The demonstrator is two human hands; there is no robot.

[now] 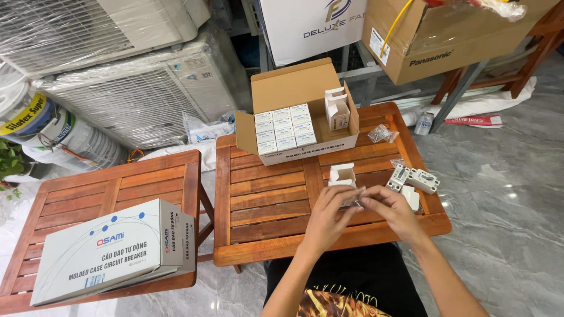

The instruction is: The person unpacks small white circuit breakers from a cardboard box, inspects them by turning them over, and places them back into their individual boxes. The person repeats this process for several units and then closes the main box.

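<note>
Bright even daylight, sharp focus, glare spots (floor), wide-angle bending.

My left hand and right hand are bare, forearms unsleeved, above black clothing with a gold-yellow printed pattern.

Slatted wooden table: open cardboard carton at 12 o'clock holding rows of small white boxes; single open small white box at centre; two pale grey circuit breakers at 3 o'clock. Both hands at 5 o'clock, over the near edge. Second slatted wooden table at 9 o'clock, bearing a flat closed grey carton.
</note>
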